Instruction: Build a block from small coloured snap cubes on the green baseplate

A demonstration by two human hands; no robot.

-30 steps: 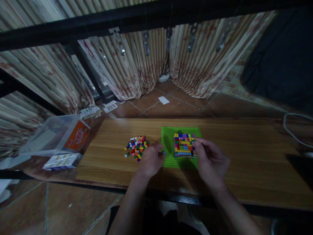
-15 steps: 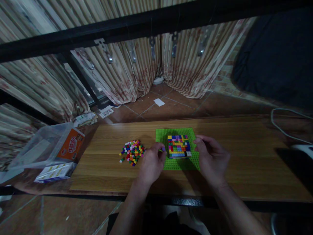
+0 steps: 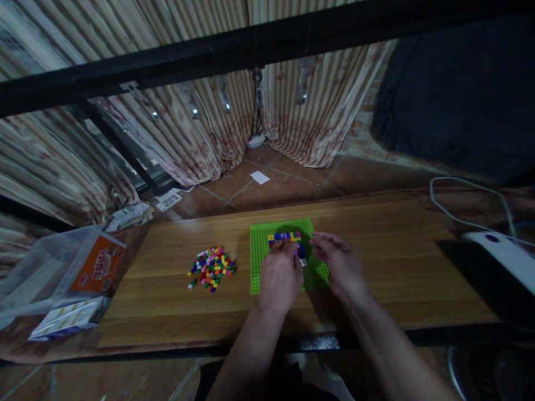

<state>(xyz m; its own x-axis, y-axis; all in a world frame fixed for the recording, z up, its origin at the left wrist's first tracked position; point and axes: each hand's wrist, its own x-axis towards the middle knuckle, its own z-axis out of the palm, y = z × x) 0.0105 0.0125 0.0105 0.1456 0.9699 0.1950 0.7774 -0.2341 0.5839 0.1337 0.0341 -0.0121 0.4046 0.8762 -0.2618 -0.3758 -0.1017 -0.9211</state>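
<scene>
My left hand (image 3: 281,275) is over the brick build, its thumb and fingers pinching a small purple toy brick (image 3: 296,252). Beneath it lies the multicoloured block of toy bricks (image 3: 284,236), with its lower left part hidden by that hand. The block sits on a green studded baseplate (image 3: 259,234). By the right side of the baseplate, my right hand (image 3: 339,262) is closed, thumb against fingertips; whatever it may hold is too small to make out. A loose pile of mixed small bricks (image 3: 213,267) rests on the wooden table to the left.
The wooden tabletop (image 3: 397,250) runs across the view. Off its left end stand a clear plastic bin (image 3: 54,262) with an orange label and a white-and-purple box (image 3: 69,318). A black-and-white object (image 3: 497,262) and a white cable (image 3: 451,209) are at the right.
My left hand has moved right with the purple brick, from the baseplate's left side to over the build. My right hand stays by the baseplate's right side. The camera view has shifted right.
</scene>
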